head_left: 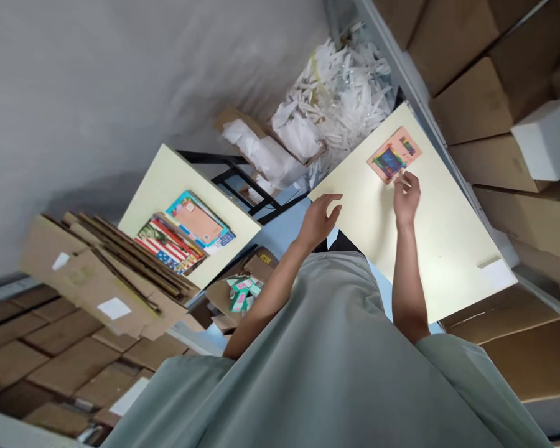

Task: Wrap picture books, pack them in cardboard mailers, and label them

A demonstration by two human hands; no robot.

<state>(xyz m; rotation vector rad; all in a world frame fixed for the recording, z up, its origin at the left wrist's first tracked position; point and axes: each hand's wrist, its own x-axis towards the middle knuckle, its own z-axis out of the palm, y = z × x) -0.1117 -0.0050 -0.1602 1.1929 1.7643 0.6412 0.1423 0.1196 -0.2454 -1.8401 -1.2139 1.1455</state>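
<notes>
A pink card (pixel 377 163) with a dark, rainbow-edged picture is over the cream table on the right, at its far part. My right hand (pixel 406 198) is at the card's near edge, its fingers curled and pinched together on that edge. Whether the card lies flat or is slightly lifted, I cannot tell. My left hand (pixel 318 219) hovers by the left edge of the same cream table (pixel 443 249), fingers apart and holding nothing.
A second cream table (pixel 156 180) on the left bears colourful printed packs (pixel 200 218) and folded cardboard (pixel 116 280). Below it stands an open carton (pixel 224 295) of green and white items. Shredded white paper (pixel 340 87) heaps behind; cartons (pixel 476 99) line the right shelf.
</notes>
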